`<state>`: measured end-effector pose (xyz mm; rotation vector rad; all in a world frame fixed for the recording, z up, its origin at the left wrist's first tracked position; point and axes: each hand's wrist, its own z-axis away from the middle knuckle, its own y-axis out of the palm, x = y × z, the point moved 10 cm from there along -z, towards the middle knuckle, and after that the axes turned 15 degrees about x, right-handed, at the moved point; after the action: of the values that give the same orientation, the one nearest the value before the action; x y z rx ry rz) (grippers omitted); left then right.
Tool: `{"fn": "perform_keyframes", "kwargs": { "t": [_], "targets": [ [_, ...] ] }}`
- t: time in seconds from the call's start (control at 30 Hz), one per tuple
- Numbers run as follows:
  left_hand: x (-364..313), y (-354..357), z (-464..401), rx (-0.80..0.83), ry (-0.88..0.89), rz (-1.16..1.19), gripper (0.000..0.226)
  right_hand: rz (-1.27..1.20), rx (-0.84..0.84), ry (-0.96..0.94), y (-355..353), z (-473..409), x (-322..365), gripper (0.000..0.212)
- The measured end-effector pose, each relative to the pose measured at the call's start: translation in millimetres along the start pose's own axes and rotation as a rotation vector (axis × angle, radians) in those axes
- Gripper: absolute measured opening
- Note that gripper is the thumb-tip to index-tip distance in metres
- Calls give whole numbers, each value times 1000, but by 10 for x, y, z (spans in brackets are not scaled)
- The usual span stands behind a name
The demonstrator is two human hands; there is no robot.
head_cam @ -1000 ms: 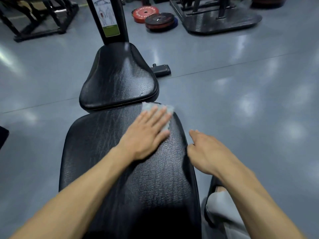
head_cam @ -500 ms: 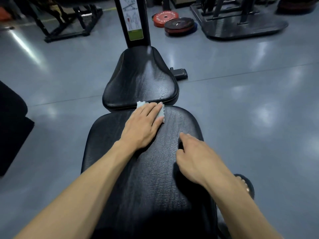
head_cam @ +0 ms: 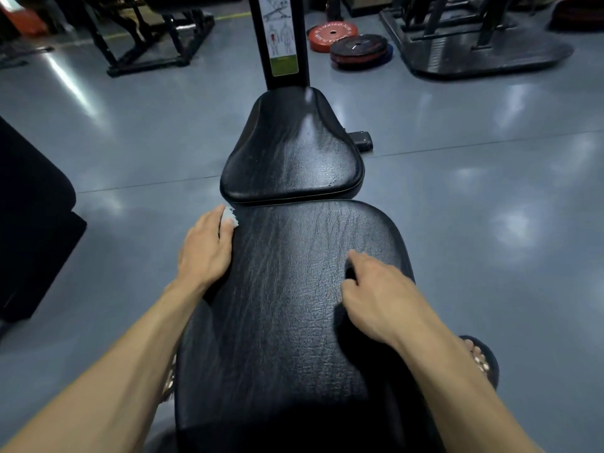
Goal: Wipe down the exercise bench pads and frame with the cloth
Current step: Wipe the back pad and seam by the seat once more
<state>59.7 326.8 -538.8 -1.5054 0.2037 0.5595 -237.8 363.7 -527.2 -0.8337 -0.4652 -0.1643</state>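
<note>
black bench pads [head_cam: 287, 308], pale grey cloth [head_cam: 229, 216], red weight plate [head_cam: 331, 35], grey floor [head_cam: 490, 223].

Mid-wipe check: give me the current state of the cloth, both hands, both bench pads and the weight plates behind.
cloth: mostly hidden under the left hand, at the long pad's left edge
left hand: flat, pressing the cloth over the pad's side
right hand: resting on the long pad, fingers loosely curled, holding nothing
long pad: lying flat, creased
seat pad: tilted up, untouched
weight plates: lying flat on the floor
</note>
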Motion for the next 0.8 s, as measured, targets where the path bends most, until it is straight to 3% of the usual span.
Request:
{"fn": "perform_keyframes", "kwargs": {
  "t": [0.17,0.33,0.43,0.63,0.73,0.8],
  "targets": [
    [135,15,-124,174,-2,-65,60,-11,-48,44,-144,55,-198,50],
    [-58,-84,-100,18,64,-94,37,-32,-93,86,-260,169,-442,44],
    [-758,169,31,9,280,-141,41,-38,-121,87,-331,237,-543,32],
    [-2157,1167,259,289,607,-360,64,-127,-131,114,-475,322,-810,52],
    [-2408,1567,825,356,866,-546,58,-195,-158,89,-565,344,-967,51],
    [-2362,1584,889,416,917,-612,59,-229,-167,86,-612,367,-1082,53]
  ]
}}
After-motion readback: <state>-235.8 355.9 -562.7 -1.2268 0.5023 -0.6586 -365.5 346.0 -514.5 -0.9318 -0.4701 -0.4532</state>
